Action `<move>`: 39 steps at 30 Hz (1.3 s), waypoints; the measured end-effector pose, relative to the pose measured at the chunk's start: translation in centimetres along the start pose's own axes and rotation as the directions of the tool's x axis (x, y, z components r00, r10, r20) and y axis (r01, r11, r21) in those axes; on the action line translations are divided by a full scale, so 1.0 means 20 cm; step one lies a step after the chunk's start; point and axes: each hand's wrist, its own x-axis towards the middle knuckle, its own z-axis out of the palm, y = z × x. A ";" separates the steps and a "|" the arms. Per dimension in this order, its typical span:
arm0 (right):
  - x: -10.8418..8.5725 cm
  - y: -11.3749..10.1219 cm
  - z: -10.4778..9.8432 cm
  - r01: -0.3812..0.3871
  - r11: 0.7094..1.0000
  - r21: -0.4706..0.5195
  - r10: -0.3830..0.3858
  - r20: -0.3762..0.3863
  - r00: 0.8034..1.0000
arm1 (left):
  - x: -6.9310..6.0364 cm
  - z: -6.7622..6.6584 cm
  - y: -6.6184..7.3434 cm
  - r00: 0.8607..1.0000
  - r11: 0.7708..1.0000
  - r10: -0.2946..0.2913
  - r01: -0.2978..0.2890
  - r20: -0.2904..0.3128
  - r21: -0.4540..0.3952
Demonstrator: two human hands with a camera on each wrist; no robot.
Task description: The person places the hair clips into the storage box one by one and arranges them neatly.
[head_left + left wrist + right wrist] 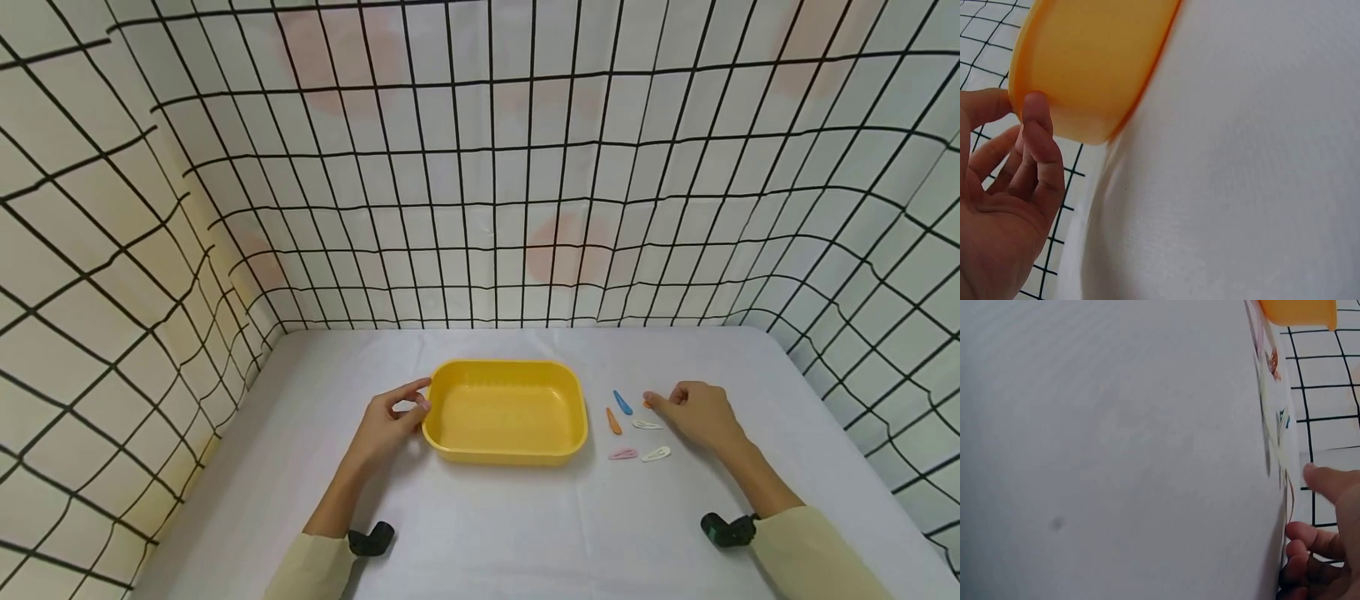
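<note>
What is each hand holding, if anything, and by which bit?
The left hand touches the yellow tray at its left rim; whether it grips is unclear. The right hand is at an orange clip, but whether it pinches it cannot be told.

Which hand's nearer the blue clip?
Right: the right hand is just right of the blue clip; the left hand is across the yellow tray, at its left edge.

The tray [506,417] looks like smooth plastic with a soft gloss. The hair clips [622,403] look smooth; coated metal or plastic, hard to tell. Matt, faintly textured cloth [510,533] covers the worktop [247,467]. The sleeves [813,554] are matt cloth, the wrist cameras [372,541] shiny plastic.
</note>
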 end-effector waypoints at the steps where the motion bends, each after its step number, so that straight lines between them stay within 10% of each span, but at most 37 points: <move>1: 0.00 0.00 0.00 -0.006 1.000 -0.001 0.006 0.004 1.000 | 0.00 0.00 0.00 1.000 1.000 -0.009 0.009 0.000 0.000; 10: 0.01 0.01 -0.04 -0.024 0.999 0.030 0.023 0.023 0.999 | 0.00 0.00 0.05 0.994 0.989 -0.092 0.098 0.061 -0.111; 39: 0.05 -0.11 -0.03 -0.069 0.962 0.264 0.050 0.078 0.996 | -0.01 -0.02 0.05 0.988 0.979 -0.095 0.114 0.121 -0.167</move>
